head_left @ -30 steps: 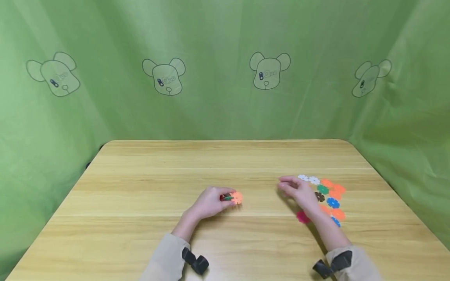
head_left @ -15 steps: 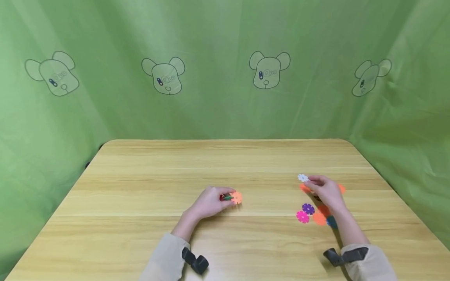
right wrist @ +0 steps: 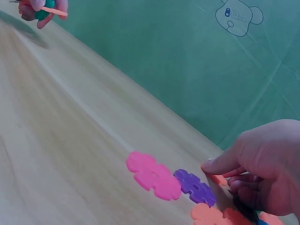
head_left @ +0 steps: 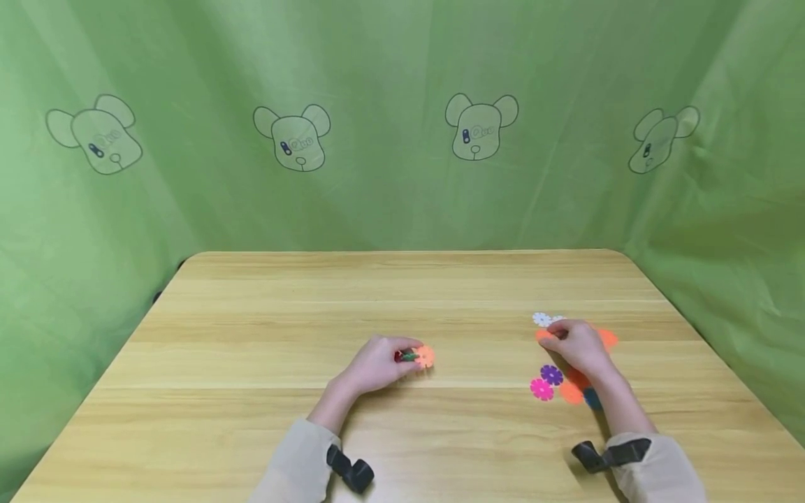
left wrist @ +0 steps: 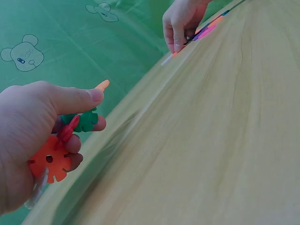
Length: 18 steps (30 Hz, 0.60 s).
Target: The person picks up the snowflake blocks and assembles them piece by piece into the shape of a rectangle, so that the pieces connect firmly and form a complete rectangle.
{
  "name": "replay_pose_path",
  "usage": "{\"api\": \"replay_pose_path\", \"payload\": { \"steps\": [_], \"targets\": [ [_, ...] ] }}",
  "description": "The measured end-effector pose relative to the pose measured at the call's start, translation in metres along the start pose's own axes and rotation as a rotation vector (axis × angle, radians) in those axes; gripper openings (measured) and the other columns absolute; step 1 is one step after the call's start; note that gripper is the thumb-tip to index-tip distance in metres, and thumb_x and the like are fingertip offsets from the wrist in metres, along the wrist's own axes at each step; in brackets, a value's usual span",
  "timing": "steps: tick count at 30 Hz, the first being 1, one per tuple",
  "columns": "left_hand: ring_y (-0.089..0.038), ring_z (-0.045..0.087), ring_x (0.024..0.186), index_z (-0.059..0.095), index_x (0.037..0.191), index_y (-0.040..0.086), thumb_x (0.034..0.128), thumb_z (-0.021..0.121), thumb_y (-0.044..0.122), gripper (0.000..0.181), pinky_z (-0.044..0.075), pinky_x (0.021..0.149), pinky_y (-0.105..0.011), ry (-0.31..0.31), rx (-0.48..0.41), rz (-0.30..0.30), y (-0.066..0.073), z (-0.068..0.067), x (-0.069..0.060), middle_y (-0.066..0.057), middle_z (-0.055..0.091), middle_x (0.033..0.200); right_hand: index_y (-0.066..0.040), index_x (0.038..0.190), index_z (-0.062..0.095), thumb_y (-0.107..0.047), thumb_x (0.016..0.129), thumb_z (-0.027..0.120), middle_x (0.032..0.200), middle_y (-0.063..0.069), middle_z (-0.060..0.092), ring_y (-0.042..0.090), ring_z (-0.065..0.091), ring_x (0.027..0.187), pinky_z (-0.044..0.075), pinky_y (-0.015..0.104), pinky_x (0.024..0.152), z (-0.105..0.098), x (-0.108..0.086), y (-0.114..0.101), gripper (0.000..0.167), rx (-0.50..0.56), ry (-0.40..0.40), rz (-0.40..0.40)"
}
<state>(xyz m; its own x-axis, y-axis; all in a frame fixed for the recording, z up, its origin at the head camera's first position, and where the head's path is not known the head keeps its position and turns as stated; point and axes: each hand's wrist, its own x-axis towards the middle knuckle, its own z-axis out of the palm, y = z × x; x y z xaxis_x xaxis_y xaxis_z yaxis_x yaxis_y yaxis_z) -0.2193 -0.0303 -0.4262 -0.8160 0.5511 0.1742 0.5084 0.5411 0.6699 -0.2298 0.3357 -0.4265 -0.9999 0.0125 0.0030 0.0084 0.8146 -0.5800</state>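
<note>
So: left hand (head_left: 377, 363) grips several joined multicoloured, notched, flower-shaped plastic discs (left wrist: 68, 132). Rest lie loose (head_left: 552, 375) toward light wooden table's (head_left: 440, 419) right edge; right hand (head_left: 581, 347) at an orange disc (right wrist: 217, 179), can't tell if pinching.

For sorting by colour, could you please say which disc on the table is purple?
The purple disc, just beyond the pink disc, nearer the right hand; no other shows purple.
</note>
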Motion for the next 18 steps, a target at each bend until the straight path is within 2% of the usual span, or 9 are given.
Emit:
{"api": "replay_pose_path", "payload": {
  "steps": [5,11,14,18],
  "targets": [
    [-0.007,0.048,0.067,0.066,0.115,0.008,0.0863,0.066,0.026,0.034,0.043,0.068,-0.023,-0.001,-0.006,-0.007,0.0,0.0,0.0,-0.003,0.067,0.104,0.008,0.105,0.053,-0.019,0.082,0.068,0.089,0.016,0.054,0.028,0.048,0.079,0.041,0.036,0.066,0.0,0.001,-0.002,0.038,-0.004,-0.017,0.016],
    [-0.007,0.049,0.066,0.064,0.118,0.009,0.087,0.065,0.028,0.037,0.043,0.067,-0.023,0.0,-0.022,-0.035,0.0,-0.001,0.0,-0.004,0.066,0.108,0.003,0.102,0.053,-0.013,0.085,0.065,0.082,0.008,0.055,0.02,0.048,0.071,0.04,0.028,0.057,0.002,-0.001,-0.007,0.025,0.043,0.024,-0.026],
    [-0.007,0.047,0.063,0.064,0.118,0.009,0.0871,0.065,0.028,0.037,0.043,0.065,-0.023,-0.004,-0.024,-0.039,0.0,-0.002,-0.001,-0.004,0.066,0.108,0.002,0.103,0.055,-0.013,0.087,0.064,0.083,0.009,0.057,0.019,0.048,0.068,0.04,0.026,0.052,0.004,-0.003,-0.015,0.024,0.087,0.026,-0.052],
    [-0.006,0.04,0.054,0.064,0.118,0.009,0.0869,0.065,0.029,0.037,0.04,0.059,-0.022,0.0,-0.033,-0.041,0.0,-0.003,0.0,-0.003,0.067,0.102,0.002,0.108,0.058,-0.019,0.088,0.065,0.086,0.009,0.059,0.018,0.049,0.07,0.041,0.025,0.053,0.009,-0.003,-0.034,0.029,0.148,0.008,-0.098]
  ]
}}
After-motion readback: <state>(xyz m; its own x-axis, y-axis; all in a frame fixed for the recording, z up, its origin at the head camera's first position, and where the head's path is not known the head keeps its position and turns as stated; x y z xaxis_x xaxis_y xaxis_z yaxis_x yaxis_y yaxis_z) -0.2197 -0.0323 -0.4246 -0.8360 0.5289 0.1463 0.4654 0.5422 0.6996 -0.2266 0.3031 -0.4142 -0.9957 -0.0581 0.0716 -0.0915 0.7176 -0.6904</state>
